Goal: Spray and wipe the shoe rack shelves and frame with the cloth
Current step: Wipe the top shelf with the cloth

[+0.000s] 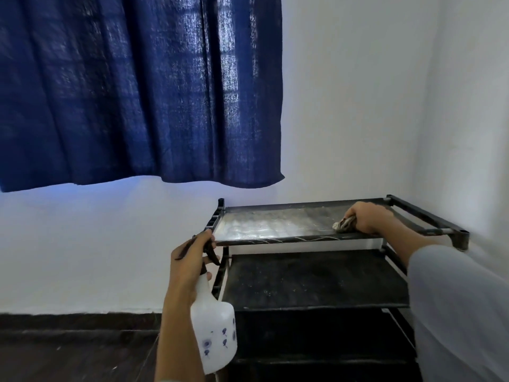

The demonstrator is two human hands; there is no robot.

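Observation:
A black shoe rack [429, 216] stands in the room's right corner. Its top shelf [270, 223] looks wet and shiny. The second shelf [311, 279] below is dull and dusty. My right hand [367, 217] grips a crumpled cloth [343, 224] and presses it on the right end of the top shelf. My left hand [190, 260] holds a white spray bottle [214, 329] by its dark trigger head, just off the rack's front left corner. The bottle hangs tilted below my hand.
A dark blue curtain [137, 89] hangs on the white wall, its hem ending above and left of the rack. The right wall [468, 106] runs close along the rack's side. Dark floor [74, 351] lies to the left.

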